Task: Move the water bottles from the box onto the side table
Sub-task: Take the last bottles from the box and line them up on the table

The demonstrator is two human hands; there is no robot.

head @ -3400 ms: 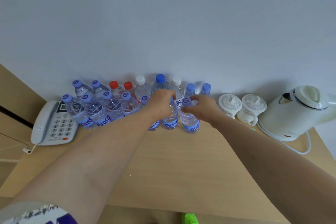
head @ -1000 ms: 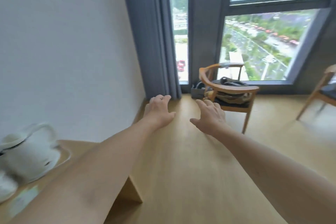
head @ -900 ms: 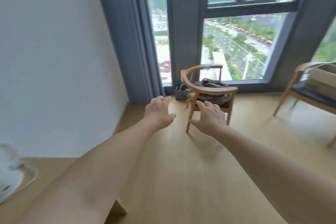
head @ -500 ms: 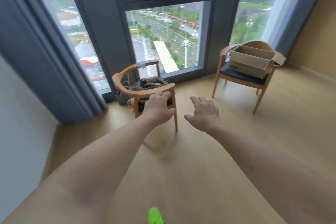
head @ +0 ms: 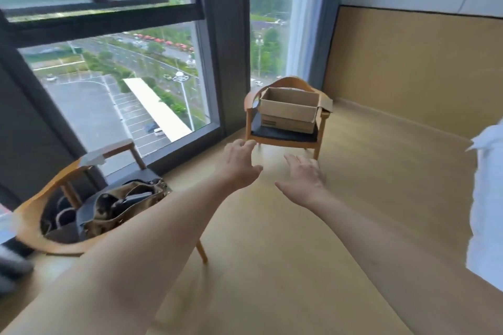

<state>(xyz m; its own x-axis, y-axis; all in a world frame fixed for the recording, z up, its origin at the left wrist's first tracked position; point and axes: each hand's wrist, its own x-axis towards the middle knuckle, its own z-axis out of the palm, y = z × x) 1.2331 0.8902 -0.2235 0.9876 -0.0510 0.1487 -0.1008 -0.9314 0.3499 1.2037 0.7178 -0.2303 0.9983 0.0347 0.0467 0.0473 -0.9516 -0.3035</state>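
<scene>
Currently: both arms are stretched forward mid-frame, nothing carried.
Left hand (head: 239,166): empty, fingers loosely spread and relaxed.
Right hand (head: 303,175): empty, palm down, fingers straight and slightly apart.
Cardboard box (head: 290,113): seen just right of centre in the upper half, flaps open, set on the dark seat of a wooden armchair (head: 285,134); well apart from both hands.
Water bottles: none can be made out; the box interior is not shown from this angle, so its contents cannot be told.
Side table: not in view.
Step in hand: judged to be the walk to the box for another pick-up.
How to do it well: the box should be approached from its open top, each bottle gripped round the body and not the cap, and lifted straight up so the flaps and chair arms are not caught; the box sits on a chair, so it should not be shoved sideways.
Hazard: a second wooden chair (head: 54,228) at lower left, holding an olive handbag (head: 119,207), lies close beside the left arm and should be passed with care.
Floor (head: 272,253): light wood, smooth.
Room: tall window (head: 109,62) at upper left over a road and car park; blue-grey curtain (head: 313,22) at upper right-centre; wood wall panel (head: 408,68) at right; blurred white fabric (head: 487,198) at right edge, unidentified.
</scene>
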